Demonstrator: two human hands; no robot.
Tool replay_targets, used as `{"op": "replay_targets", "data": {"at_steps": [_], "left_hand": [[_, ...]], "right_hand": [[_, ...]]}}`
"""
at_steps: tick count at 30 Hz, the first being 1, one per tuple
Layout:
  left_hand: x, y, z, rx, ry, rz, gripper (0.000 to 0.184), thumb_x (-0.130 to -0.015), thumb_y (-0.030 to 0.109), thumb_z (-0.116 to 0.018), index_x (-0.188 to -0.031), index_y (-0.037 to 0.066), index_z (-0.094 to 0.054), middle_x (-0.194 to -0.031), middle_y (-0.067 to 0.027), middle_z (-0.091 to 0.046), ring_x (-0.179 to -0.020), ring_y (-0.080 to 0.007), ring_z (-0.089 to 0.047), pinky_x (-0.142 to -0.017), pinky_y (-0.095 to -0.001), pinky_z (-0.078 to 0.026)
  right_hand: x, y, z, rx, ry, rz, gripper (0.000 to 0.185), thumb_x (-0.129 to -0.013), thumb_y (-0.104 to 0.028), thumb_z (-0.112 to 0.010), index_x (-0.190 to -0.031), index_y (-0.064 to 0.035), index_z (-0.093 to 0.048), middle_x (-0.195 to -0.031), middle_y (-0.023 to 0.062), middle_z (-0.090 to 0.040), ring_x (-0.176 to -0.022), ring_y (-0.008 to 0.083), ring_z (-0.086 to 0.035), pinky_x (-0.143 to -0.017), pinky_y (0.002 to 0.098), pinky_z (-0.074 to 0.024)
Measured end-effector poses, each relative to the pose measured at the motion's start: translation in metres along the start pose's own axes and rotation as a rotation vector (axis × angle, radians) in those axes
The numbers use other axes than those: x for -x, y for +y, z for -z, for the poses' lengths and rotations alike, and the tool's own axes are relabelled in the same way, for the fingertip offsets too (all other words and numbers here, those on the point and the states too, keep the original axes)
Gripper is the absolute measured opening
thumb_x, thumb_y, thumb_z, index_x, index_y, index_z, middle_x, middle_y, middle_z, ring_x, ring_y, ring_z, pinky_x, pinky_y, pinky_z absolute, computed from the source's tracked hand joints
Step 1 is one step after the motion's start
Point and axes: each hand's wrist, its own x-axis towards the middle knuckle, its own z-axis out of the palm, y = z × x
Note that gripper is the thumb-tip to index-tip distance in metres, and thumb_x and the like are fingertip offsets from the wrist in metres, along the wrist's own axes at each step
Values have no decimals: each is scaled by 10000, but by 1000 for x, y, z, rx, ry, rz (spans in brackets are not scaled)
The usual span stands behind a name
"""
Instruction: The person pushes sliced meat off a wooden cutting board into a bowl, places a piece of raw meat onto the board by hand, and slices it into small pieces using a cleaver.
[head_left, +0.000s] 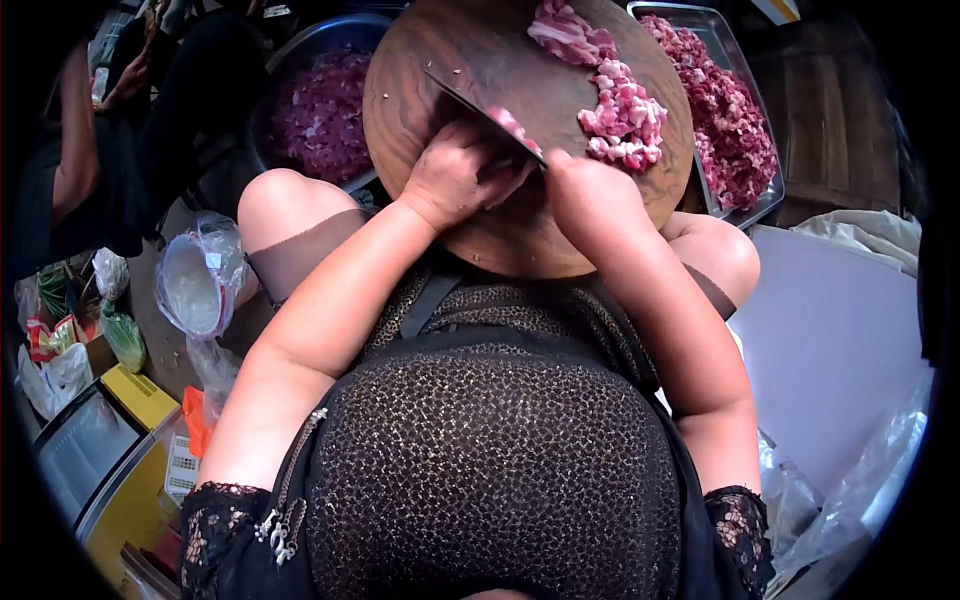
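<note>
A knife (470, 105) lies slantwise over a round wooden board (430, 50), and my right hand (590, 190) is closed round its handle. Behind the blade, on its near side, my left hand (462, 172) rests on the board with curled fingers; what they press on is hidden. A small piece of pink meat (512, 124) shows along the far side of the blade. Farther right on the board are a pile of diced meat (625, 115) and a larger strip of meat (565, 35).
Chopped meat fills a metal tray (775, 190) at the right and a blue bowl (262, 110) at the left. A person's arm (78, 150) shows at the upper left. Plastic bags (195, 285) hang or lie at the left, near a yellow box (140, 395).
</note>
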Motion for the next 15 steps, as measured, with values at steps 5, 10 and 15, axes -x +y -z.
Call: {"op": "replay_targets", "data": {"at_steps": [5,10,15], "left_hand": [[8,-5,-2,-13,-93,-3,268,-769,193,-748,-1000,64,-707,-1028,-105,-660,-962,-306,-621,-894,-394,-501],[16,-5,1,3,-120,182,382,-770,236,-758,-1097,61,-666,-1168,-144,-590,-1100,-331,-573,-972,-410,-466],[15,-2,15,-60,-98,52,432,-742,256,-789,-1097,49,-651,-1171,-140,-595,-1074,-346,-575,-954,-408,-460]], "right_hand": [[60,32,23,-8,-130,-154,161,-917,-141,-498,-886,-16,-595,-805,219,-668,-782,401,-660,-696,513,-519],[75,24,6,-117,160,-332,196,-967,-207,-499,-943,-31,-583,-811,224,-662,-781,416,-648,-697,524,-507],[86,2,15,-89,127,-273,198,-974,-233,-506,-929,-49,-564,-793,205,-661,-742,400,-654,-658,508,-516]]}}
